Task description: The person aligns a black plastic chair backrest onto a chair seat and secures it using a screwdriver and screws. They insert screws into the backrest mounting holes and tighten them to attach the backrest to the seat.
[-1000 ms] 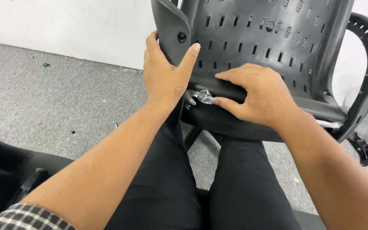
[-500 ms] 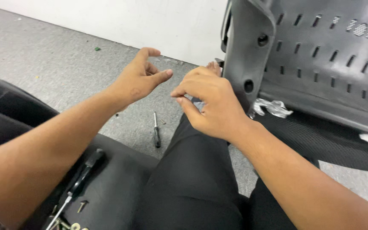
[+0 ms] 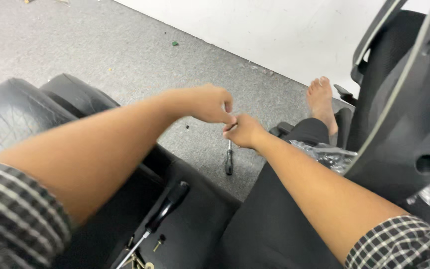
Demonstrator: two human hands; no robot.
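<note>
Left hand, right hand fingertips meeting above upright-lying screwdriver

Whatever my left hand and right hand pinch is too small to tell. The screwdriver tip and brass screws are cut off by the frame's bottom edge.

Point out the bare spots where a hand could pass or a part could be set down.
Free: grey carpet between the white wall and the black cushion. Crowded: left hand and right hand meet over the floor screwdriver; screws and another screwdriver fill the seat pad.
</note>
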